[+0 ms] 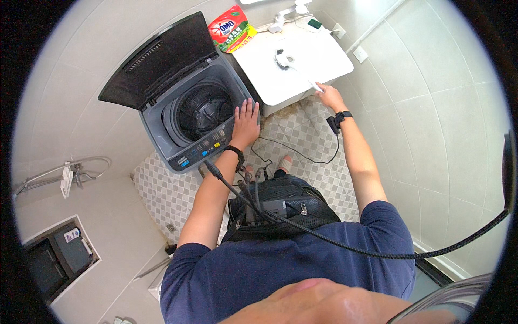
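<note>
My right hand (330,97) is closed round the end of a long white handle. It belongs to a white scrub brush (302,76), whose round head with dark bristles is over the white washbasin (264,92). The bristles seem to touch the basin, though bright glare hides the exact contact. My left hand (246,123) lies flat, fingers stretched out, on the right front corner of a grey top-loading washing machine (189,154), beside its control panel. The machine's dark lid (162,59) stands raised, and its drum (205,110) shows inside.
A red and green detergent bag (232,29) stands behind the basin's left corner. White fittings (278,22) sit at the basin's back edge. A thin black cable (302,156) hangs from my right wrist. A shower fixture (67,175) is on the left wall. The floor is checkered tile (156,183).
</note>
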`<state>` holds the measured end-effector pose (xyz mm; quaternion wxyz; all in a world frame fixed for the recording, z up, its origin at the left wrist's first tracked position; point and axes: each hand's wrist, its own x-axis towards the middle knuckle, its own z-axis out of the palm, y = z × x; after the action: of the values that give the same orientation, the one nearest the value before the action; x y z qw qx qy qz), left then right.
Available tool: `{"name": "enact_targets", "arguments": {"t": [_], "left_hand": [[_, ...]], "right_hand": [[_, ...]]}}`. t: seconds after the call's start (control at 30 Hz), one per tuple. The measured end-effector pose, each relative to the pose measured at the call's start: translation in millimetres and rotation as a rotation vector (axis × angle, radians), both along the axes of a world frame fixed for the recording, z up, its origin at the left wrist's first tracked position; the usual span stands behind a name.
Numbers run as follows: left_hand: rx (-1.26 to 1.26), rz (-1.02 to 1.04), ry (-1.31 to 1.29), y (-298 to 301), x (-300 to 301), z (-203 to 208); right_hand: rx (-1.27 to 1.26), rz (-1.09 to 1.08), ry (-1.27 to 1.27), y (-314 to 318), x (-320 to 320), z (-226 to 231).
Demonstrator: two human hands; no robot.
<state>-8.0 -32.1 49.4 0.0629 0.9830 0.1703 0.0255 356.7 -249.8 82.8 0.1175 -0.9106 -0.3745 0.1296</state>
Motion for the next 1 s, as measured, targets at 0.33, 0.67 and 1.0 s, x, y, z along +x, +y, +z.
{"name": "enact_targets", "arguments": {"t": [0.33,0.67,1.0], "left_hand": [[0.037,0.000,-0.003,1,1,-2],[-0.008,0.002,-0.008,2,0,-4],[-0.018,-0.005,-0.048,0,-2,-1]], "right_hand": [[0.080,-0.052,0.032,2,-21,-17],[0.067,-0.090,0.494,-16,7,16],[-0.036,-0.073,0.073,30,-13,-7]]}}
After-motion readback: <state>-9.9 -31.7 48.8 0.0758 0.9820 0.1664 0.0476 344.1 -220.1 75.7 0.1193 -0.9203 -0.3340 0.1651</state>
